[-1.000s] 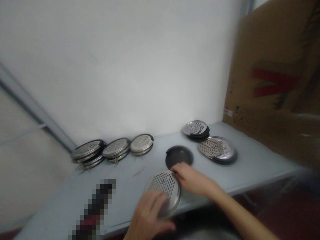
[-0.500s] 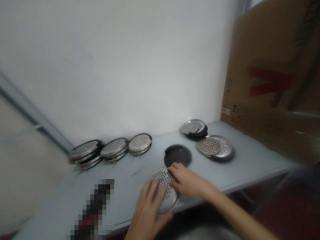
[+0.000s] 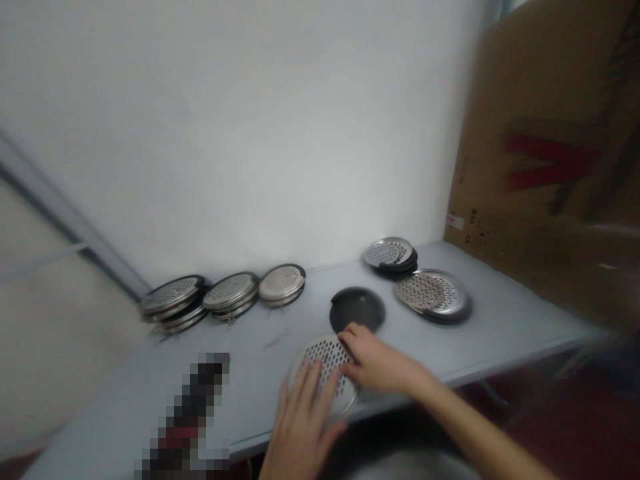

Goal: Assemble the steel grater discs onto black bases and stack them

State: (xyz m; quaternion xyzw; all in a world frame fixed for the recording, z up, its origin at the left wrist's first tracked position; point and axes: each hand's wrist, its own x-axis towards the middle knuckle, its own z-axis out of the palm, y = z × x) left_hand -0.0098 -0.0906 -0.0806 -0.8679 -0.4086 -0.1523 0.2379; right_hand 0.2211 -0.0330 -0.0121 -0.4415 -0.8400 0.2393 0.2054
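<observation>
Round silver perforated metal disc lies at the near edge of the grey desk. Far left stand three stacks of round silver-and-black discs. The left hand rests on the perforated disc, fingers spread apart; the right hand curls at its right rim, though blur leaves its grip unclear.
</observation>
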